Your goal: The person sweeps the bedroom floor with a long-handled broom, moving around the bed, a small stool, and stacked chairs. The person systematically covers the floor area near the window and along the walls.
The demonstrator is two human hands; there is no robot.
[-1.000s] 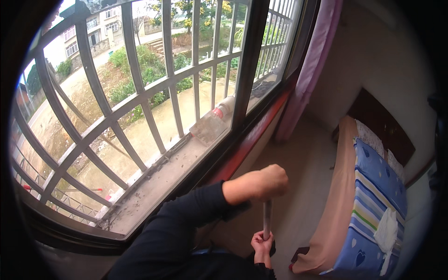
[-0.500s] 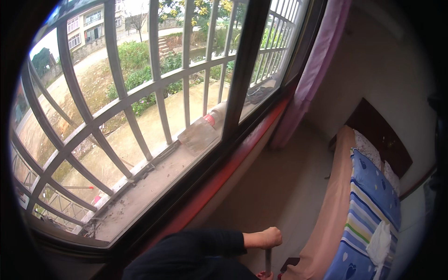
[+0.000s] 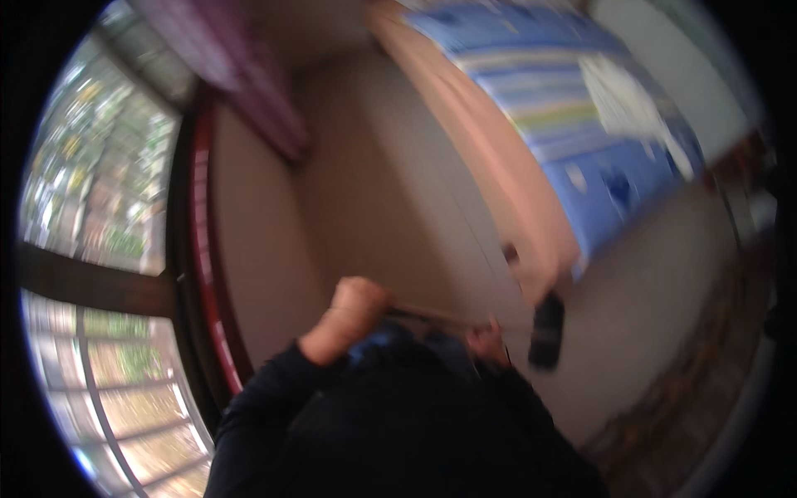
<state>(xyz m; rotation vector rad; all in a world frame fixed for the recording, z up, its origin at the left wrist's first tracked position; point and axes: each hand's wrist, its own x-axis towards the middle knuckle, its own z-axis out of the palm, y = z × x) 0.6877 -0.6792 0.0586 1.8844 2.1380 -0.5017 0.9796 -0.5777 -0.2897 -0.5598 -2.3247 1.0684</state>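
Observation:
In front of my body I hold a long thin handle that runs roughly level from left to right. My left hand is closed in a fist around its left end. Farther right, my right hand is closed on the handle, its fingers smeared by motion. Beyond my right hand, in line with the handle, a dark oblong block shows over the floor; blur hides whether it is joined to the handle and what kind of tool this is.
To the right stands a bed with a peach skirt and a blue striped cover, a white cloth lying on it. A barred window with a red sill is at left, beside a purple curtain. Bare floor lies between.
My view has swung right and down, so the window now sits at the left edge and the bed is nearer. The handle, upright before, now lies nearly level, with both hands in view.

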